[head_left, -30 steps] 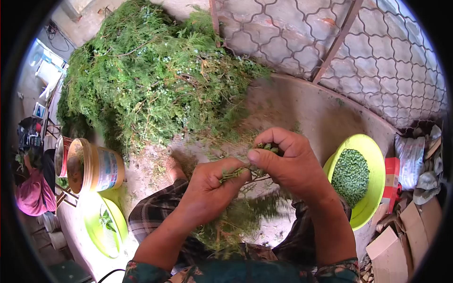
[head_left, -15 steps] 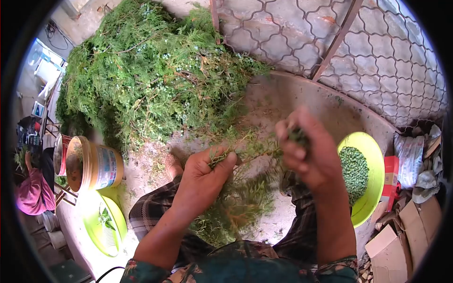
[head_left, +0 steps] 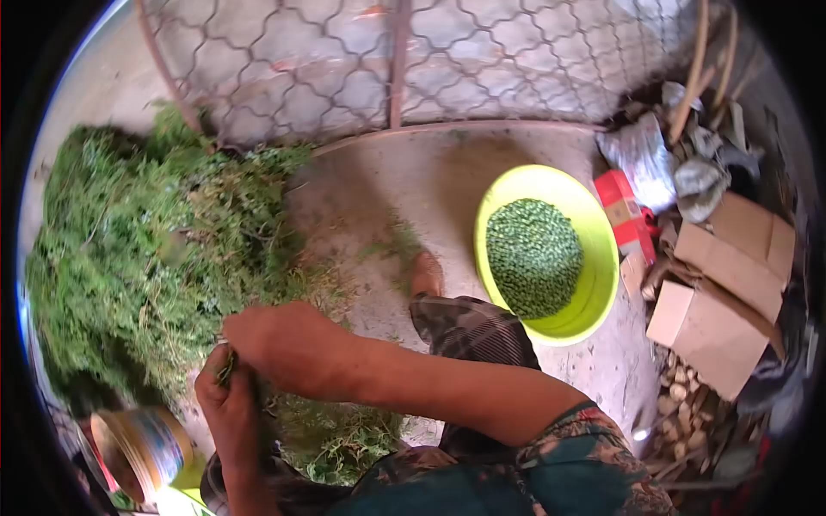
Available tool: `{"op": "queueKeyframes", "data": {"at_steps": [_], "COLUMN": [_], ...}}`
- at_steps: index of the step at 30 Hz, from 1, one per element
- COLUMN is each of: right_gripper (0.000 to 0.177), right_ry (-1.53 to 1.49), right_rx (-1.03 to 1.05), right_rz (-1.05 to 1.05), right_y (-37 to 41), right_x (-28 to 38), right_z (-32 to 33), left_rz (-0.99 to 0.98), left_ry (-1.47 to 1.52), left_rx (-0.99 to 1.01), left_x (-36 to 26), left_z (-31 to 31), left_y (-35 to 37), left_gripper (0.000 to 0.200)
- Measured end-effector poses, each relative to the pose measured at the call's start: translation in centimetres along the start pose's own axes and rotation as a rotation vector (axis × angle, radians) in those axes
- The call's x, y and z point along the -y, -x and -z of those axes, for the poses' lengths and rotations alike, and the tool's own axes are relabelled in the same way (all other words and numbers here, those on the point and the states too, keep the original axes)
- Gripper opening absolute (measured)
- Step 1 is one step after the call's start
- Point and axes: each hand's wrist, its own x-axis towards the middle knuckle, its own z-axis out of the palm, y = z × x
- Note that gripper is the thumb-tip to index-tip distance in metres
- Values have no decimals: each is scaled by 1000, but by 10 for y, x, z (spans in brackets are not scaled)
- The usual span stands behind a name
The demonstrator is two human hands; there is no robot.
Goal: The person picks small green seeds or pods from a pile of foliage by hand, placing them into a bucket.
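Observation:
My left hand [head_left: 225, 400] is closed, with a small green evergreen sprig [head_left: 226, 368] pinched between thumb and fingers. Right above it, my right hand [head_left: 268, 337] reaches across my body, its back toward me. Its fingers curl down beside the left fingertips, and whatever they hold is hidden. Below the hands, stripped evergreen branches [head_left: 340, 434] lie between my legs. A big heap of leafy evergreen branches [head_left: 163, 258] rises just beyond the hands on the left. To the right stands a yellow-green basin [head_left: 600, 297] holding many small green berries [head_left: 533, 258].
A tan bucket [head_left: 142, 447] lies tipped at lower left, near a bright basin edge. Behind the floor runs a wire mesh panel [head_left: 318, 64]. Cardboard [head_left: 731, 275], a red box [head_left: 621, 211], a plastic bag [head_left: 641, 163] and wood pieces [head_left: 684, 404] crowd the right side.
My view has swung right, bringing the berry basin nearer the middle. My right hand, which held a green clump on the right, has come across to my left hand.

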Motion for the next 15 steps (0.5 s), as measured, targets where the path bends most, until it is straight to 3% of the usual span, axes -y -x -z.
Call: {"op": "queueKeyframes", "data": {"at_steps": [3, 5, 7, 8, 9, 10, 11, 12, 13, 14, 15], "right_gripper": [13, 9, 11, 18, 23, 26, 29, 39, 50, 66, 63], "right_ry": [251, 347, 296, 514, 630, 296, -81, 695, 954, 1099, 981], "right_rx": [-105, -452, -524, -729, -797, -985, -1139, -828, -545, 51, 102], "right_rz": [-3, 0, -436, -283, -308, -247, -193, -697, -733, -1192, -1278], "right_y": [-10, -13, -6, 12, 35, 71, 104, 133, 179, 217, 223], "right_x": [-17, -43, -34, -50, -66, -102, -136, -143, -176, -192, -180], "right_z": [33, 72, 128, 148, 170, 189, 205, 223, 223, 226, 228], "left_rz": [-57, 12, 34, 31, 103, 182, 147, 230, 216, 155, 207], "left_ry": [-183, -150, -171, -172, -120, -74, -36, -27, -2, -66, 29], "left_rx": [-37, -30, -97, -109, -38, 17, -50, -54, 57, 72, 17], "left_x": [-6, -4, -3, -5, -9, -14, -17, -17, -25, -18, -20], "left_z": [4, 7, 7, 8, 7, 8, 0, 3, 8, 12, 9], "left_y": [0, 1, 0, -1, -3, -4, -2, -2, -4, -7, -4], "left_gripper": [9, 11, 13, 13, 15, 16, 20, 24, 26, 25, 24]}}
